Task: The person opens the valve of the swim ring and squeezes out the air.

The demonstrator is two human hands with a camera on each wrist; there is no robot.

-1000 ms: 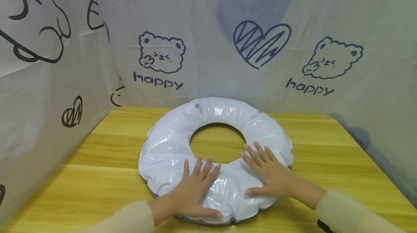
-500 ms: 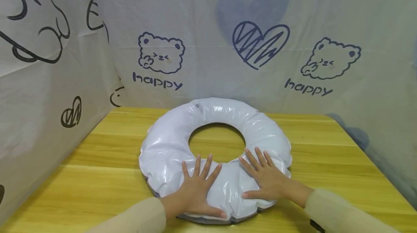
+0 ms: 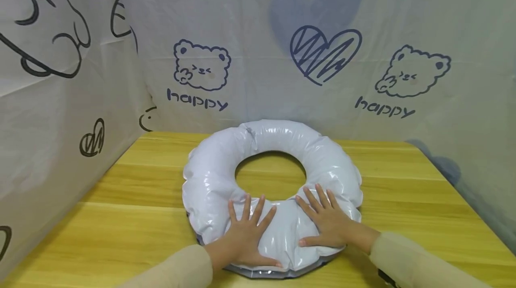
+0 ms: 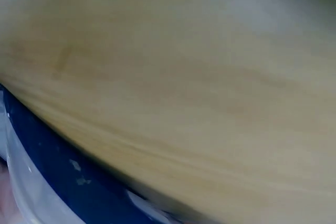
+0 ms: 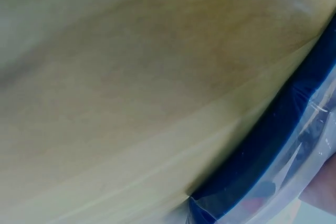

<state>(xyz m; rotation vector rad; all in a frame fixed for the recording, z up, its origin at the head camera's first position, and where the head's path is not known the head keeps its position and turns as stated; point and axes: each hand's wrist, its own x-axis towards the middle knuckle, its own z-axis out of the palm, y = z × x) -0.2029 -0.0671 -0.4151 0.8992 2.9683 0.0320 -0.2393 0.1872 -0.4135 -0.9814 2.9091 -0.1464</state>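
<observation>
A white, glossy inflatable swim ring lies flat on the table, partly filled and creased along its seams. My left hand presses on its near left part, fingers spread and straight. On the near right part my right hand rests the same way, palm down with the thumb pointing inward. The vinyl dips and wrinkles between the two hands. In the left wrist view the ring's dark blue underside shows at the lower left; the right wrist view has the blue underside at the lower right, beside a bit of the hand.
The ring sits on a yellow wood-grain table, whose right edge slopes away at the right. Behind it hangs a pale cloth printed with bears, hearts and the word "happy". A similar cloth covers the left side.
The left part of the ring has drawn in toward the right and its dark underside shows more at the front. Both hands stay pressed on it, the right slightly lower and further left.
</observation>
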